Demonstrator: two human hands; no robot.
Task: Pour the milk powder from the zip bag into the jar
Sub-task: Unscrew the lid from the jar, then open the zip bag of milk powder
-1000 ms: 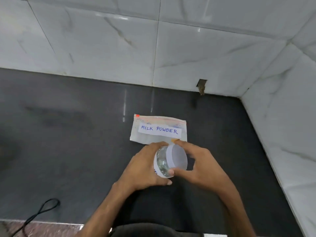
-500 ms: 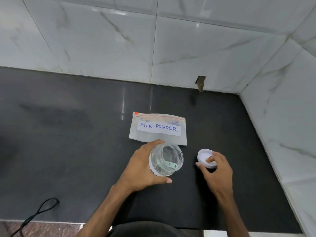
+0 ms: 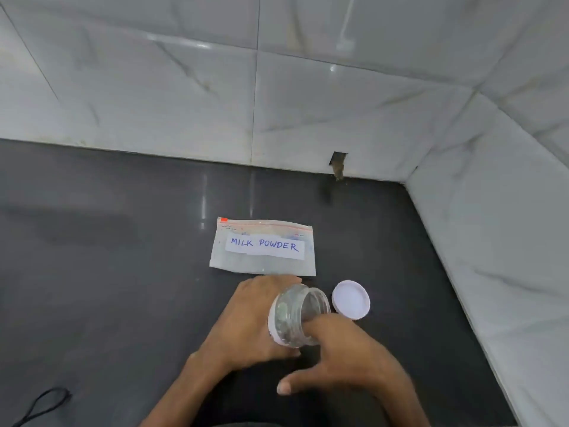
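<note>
— Well, how do the grips stand?

— The left hand point(image 3: 243, 322) has its grip wrapped round the small clear plastic jar point(image 3: 292, 312), holding it tilted with the open mouth toward 2 o'clock. The right hand point(image 3: 354, 359) comes in from 5 o'clock with fingers inside the mouth and the thumb splayed outside. I can't tell whether that grip is pinching anything; glare on the plastic hides it.

— And around them?

— The round white lid point(image 3: 351, 299) lies on the dark polished surface point(image 3: 107, 272) just beside the jar at 3 o'clock. The clear rectangular zip bag labelled MILK POWDER point(image 3: 263, 248) lies flat at 12 o'clock, near but untouched, its red zip line apparently sealed. A black cable point(image 3: 43, 405) sits well apart at 8 o'clock.

— What could go wrong from here?

— I'd guess the jar: left tilted like this, powder would slide straight back out. The bag's mouth looks wider than the jar's, so a fast tip would likely scatter powder over the surface. And the lid is close enough for an elbow to knock it.
</note>
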